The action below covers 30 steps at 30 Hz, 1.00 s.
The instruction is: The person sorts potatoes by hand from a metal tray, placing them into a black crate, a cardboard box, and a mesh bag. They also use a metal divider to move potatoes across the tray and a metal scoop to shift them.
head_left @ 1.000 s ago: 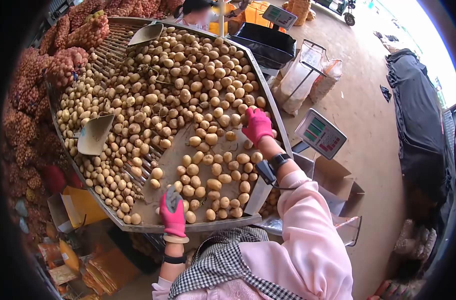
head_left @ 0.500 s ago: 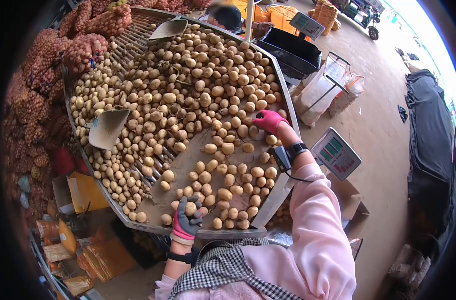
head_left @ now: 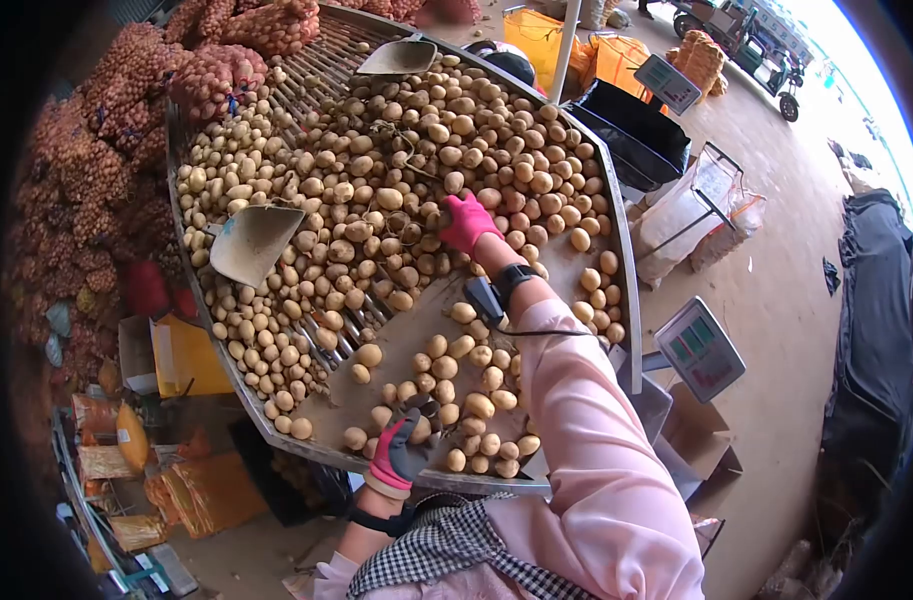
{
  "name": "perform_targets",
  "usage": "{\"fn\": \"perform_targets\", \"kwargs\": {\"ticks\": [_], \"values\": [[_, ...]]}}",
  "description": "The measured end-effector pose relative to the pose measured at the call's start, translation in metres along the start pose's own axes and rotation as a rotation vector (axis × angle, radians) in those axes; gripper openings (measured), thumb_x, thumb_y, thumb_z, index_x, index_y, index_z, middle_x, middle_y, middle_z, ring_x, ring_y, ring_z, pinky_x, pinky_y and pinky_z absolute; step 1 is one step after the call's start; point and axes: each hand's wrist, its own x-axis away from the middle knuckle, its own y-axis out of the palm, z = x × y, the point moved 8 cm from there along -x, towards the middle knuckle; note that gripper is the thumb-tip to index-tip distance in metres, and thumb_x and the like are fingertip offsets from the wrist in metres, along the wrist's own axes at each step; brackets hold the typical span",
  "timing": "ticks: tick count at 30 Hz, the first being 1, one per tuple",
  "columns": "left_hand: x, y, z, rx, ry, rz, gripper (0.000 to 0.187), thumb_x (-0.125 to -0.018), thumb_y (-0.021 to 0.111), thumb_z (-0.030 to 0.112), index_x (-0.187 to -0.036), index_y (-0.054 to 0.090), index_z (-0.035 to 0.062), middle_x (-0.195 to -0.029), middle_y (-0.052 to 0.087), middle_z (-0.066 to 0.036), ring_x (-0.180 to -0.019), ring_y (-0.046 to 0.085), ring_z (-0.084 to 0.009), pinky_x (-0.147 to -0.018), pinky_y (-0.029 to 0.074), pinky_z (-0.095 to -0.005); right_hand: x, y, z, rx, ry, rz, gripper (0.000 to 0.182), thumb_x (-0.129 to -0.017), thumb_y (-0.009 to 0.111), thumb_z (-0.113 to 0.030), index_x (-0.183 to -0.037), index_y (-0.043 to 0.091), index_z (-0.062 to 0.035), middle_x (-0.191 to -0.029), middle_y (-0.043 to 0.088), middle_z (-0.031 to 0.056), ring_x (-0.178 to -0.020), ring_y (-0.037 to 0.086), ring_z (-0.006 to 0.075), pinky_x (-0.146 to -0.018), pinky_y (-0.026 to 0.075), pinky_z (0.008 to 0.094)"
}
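Many loose potatoes (head_left: 390,198) cover a metal-rimmed sorting table (head_left: 628,290). My left hand (head_left: 398,452), in a grey and pink glove, is at the near edge with its fingers curled round a potato (head_left: 419,431). More potatoes lie just beyond and to its right. My right hand (head_left: 466,226), in a pink glove, reaches into the middle of the heap, back side up. Its fingertips are down among the potatoes, partly hidden, and one potato (head_left: 454,182) sits right by them. Whether it grips any cannot be made out.
Two metal scoops (head_left: 256,243) (head_left: 397,57) rest on the heap. Filled red net sacks (head_left: 136,90) are stacked at left. A digital scale (head_left: 698,347) stands by the table's right side. Beyond are a black-lined bin (head_left: 631,132), a bagged cart (head_left: 676,225) and a parked vehicle (head_left: 756,50).
My right hand has moved left from the table's right side to the middle of the heap. My left hand stays near the front edge with a potato. The whole view has shifted.
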Motion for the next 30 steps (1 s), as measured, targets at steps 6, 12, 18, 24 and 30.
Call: {"fn": "perform_targets", "kwargs": {"ticks": [6,12,18,24,30], "values": [[0.024,-0.029,0.023,0.055,-0.003,0.063,0.042,-0.101,0.048,0.045,-0.12,0.06,0.0098,-0.1,0.067,-0.006,-0.075,0.063,-0.0163,-0.052,0.047,-0.023,0.033,0.026,0.037,-1.999,0.183,-0.29,0.041,-0.092,0.063,-0.031,-0.127,0.054,-0.0116,-0.113,0.061,0.0053,-0.097,0.062,0.0225,-0.08,0.055,0.0404],[0.054,-0.072,0.025,0.162,0.049,0.237,0.04,-0.099,0.052,0.044,-0.098,0.064,0.0056,-0.094,0.067,-0.009,-0.08,0.065,-0.0202,-0.059,0.056,-0.0277,0.004,-0.127,0.151,0.121,0.413,0.584,0.057,-0.074,0.076,-0.04,-0.117,0.062,-0.006,-0.125,0.059,0.0195,-0.11,0.061,0.0319,-0.089,0.051,0.0416],[0.055,-0.07,0.014,0.097,0.073,0.267,0.029,-0.098,0.054,0.029,-0.091,0.064,0.0032,-0.105,0.065,-0.01,-0.091,0.063,-0.0207,-0.078,0.056,-0.0339,-0.04,-0.106,0.155,0.39,0.431,-0.067,0.072,-0.07,0.077,-0.047,-0.132,0.057,-0.014,-0.133,0.058,0.0145,-0.12,0.058,0.0337,-0.098,0.049,0.0419],[0.048,-0.043,0.013,-0.023,0.057,0.134,0.026,-0.097,0.055,0.029,-0.095,0.065,0.0051,-0.105,0.064,-0.008,-0.085,0.062,-0.0184,-0.075,0.053,-0.0309,-0.025,-0.123,0.194,-0.416,0.323,-0.063,0.067,-0.081,0.073,-0.047,-0.128,0.057,-0.0027,-0.126,0.062,0.0141,-0.113,0.061,0.0241,-0.095,0.05,0.0344],[0.04,-0.044,-0.004,0.074,-0.046,0.076,0.023,-0.096,0.057,0.024,-0.108,0.064,0.0047,-0.1,0.065,-0.007,-0.085,0.063,-0.0183,-0.075,0.052,-0.0293,0.006,-0.115,0.193,-0.395,0.198,-0.057,0.068,-0.084,0.074,-0.042,-0.135,0.051,-0.0046,-0.123,0.064,0.0137,-0.11,0.062,0.0225,-0.096,0.047,0.0334]]}}
